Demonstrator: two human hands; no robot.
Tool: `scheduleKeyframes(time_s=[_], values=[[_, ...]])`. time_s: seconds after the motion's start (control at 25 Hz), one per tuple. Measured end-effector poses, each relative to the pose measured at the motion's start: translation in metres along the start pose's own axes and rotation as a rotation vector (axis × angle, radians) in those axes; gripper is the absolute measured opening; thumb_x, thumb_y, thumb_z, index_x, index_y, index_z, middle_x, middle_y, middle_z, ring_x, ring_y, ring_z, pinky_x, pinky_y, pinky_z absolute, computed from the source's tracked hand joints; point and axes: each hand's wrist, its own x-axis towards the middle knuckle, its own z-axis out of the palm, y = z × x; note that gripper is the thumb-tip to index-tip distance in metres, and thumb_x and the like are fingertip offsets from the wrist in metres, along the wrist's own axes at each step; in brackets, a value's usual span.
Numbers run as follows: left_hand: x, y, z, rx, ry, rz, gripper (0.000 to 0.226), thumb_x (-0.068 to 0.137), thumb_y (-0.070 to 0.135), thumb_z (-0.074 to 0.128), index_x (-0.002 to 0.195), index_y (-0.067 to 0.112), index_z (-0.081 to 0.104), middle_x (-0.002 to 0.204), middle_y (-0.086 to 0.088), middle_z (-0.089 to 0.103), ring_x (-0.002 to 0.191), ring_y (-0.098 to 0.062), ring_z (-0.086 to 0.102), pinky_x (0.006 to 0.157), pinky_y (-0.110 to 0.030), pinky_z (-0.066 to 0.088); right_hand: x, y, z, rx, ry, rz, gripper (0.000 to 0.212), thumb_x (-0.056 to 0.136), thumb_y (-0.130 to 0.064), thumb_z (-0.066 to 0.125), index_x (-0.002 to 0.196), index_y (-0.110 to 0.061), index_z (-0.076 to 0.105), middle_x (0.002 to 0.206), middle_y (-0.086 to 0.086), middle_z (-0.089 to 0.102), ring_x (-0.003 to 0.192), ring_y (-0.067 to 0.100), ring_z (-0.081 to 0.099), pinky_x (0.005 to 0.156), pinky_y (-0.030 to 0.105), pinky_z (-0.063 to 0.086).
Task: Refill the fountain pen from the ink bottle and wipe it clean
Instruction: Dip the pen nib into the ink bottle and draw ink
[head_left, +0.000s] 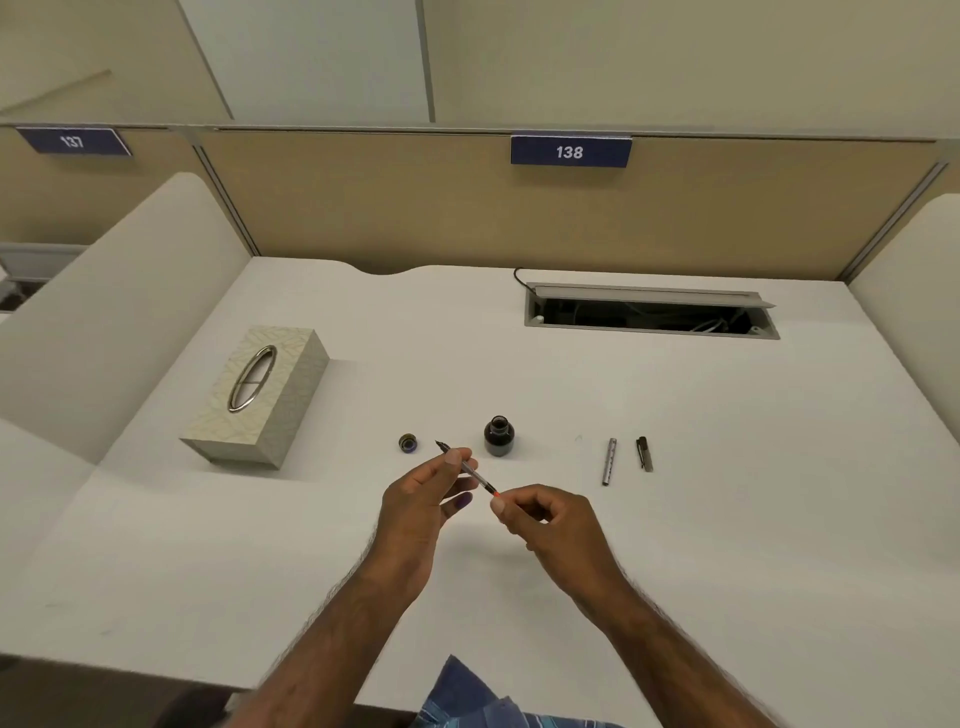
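Both hands met over the middle of the desk (675, 519), a little nearer its front edge than its back edge; the left hand (421, 504) was closed on the front part of the fountain pen (470, 469), pinching it between thumb and fingers, while the right hand (545, 514) was closed on the rear end, its fingertips (500, 506) pinching the small red knob there; the pen's long axis ran on a diagonal, nib toward the back-left, knob toward the front-right, and the whole of it was held clear of the desk top.

The ink bottle (499, 436) stood open and upright just beyond the hands, toward the back edge and slightly to the right of the nib; its cap (408, 443) lay apart on the left; 2 more pen parts, a silver barrel (610, 461) and a dark clipped cap (644, 453), lay well off to the right; a tissue box (260, 395) sat toward the left edge.

By my judgement the nib pointed away from the bottle mouth, so the left hand, the nearer one to the nib, would have to swing it rightward and tip it down into the mouth, with the right hand ready to turn the knob; the bottle, being small and uncapped, could be knocked over by a careless approach.
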Motion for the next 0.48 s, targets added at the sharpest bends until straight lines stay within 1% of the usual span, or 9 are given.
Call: scheduleKeyframes(time_s=[0.2,0.32,0.4,0.48], values=[[-0.015,-0.009,0.001,-0.007,0.005,0.022,0.025,0.105,0.027,0.065,0.117,0.012,0.082,0.116,-0.010,0.082,0.105,-0.025,0.078,0.093,-0.039,0.061,-0.001,0.002,-0.008,0.089,0.010,0.003,0.009,0.094,-0.035,0.080,0.095,-0.027,0.084,0.088,-0.006,0.082,0.080,0.009,0.072,0.068,0.023,0.057],[-0.021,-0.016,0.000,0.032,-0.039,0.004,0.026,0.105,0.028,0.064,0.120,0.013,0.080,0.118,-0.008,0.082,0.112,-0.026,0.077,0.099,-0.042,0.060,0.000,0.003,-0.019,0.114,0.041,0.001,0.007,0.095,-0.034,0.080,0.094,-0.027,0.085,0.087,-0.006,0.082,0.077,0.007,0.072,0.064,0.023,0.055],[-0.022,-0.020,-0.003,0.097,-0.069,-0.006,0.027,0.105,0.027,0.065,0.124,0.013,0.077,0.118,-0.006,0.083,0.115,-0.025,0.076,0.099,-0.041,0.060,0.004,0.002,-0.026,0.109,0.079,-0.014,0.007,0.094,-0.033,0.081,0.093,-0.028,0.085,0.086,-0.006,0.082,0.076,0.007,0.072,0.064,0.024,0.055],[-0.018,-0.022,-0.009,0.168,-0.082,-0.005,0.026,0.104,0.026,0.067,0.125,0.014,0.076,0.116,-0.004,0.083,0.115,-0.024,0.076,0.098,-0.039,0.061,0.012,0.001,-0.032,0.098,0.126,-0.030,0.007,0.093,-0.034,0.082,0.092,-0.027,0.085,0.086,-0.006,0.082,0.078,0.013,0.074,0.069,0.027,0.055]])
